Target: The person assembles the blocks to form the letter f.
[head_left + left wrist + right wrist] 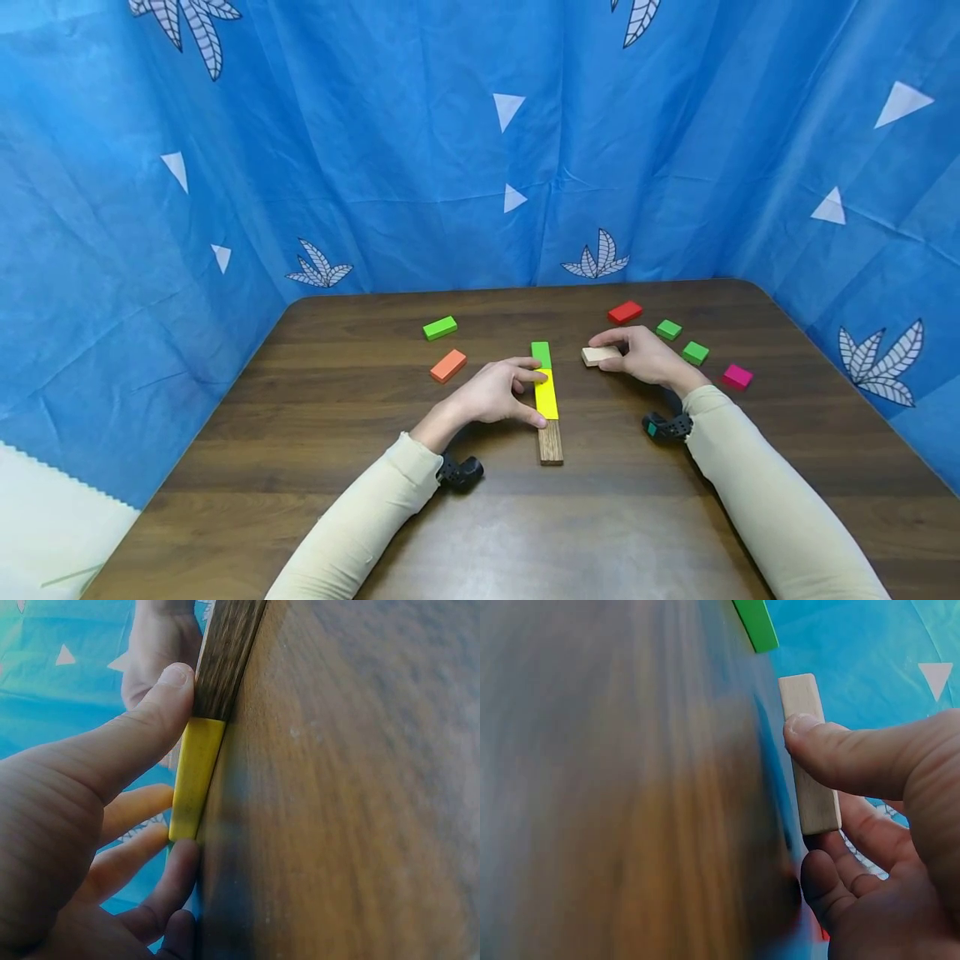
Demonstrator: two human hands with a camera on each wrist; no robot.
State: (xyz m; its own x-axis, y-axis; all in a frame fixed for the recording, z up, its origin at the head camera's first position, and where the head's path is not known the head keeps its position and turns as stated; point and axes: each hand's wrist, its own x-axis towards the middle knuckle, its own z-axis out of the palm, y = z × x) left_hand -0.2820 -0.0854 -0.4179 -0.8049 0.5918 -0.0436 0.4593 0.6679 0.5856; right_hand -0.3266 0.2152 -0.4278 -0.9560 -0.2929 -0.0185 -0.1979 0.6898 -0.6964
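A straight row on the table is made up of a green block (540, 354), a yellow block (547, 398) and a dark brown block (551, 443), laid end to end. My left hand (501, 392) rests on this row, thumb by the yellow-brown joint and fingertips near the green end. From the left wrist view, the thumb (174, 679) lies along the top edge and the fingers are loosely spread. To the right of the row, my right hand (647, 357) pinches a pale wooden block (810, 765) between thumb and fingers, close over the table.
Left of the row lie a light green block (440, 327) and an orange block (448, 366). Beyond my right hand are a red block (625, 312), two green blocks (669, 329) and a pink block (737, 377). A blue curtain (420, 150) hangs behind the table (300, 467).
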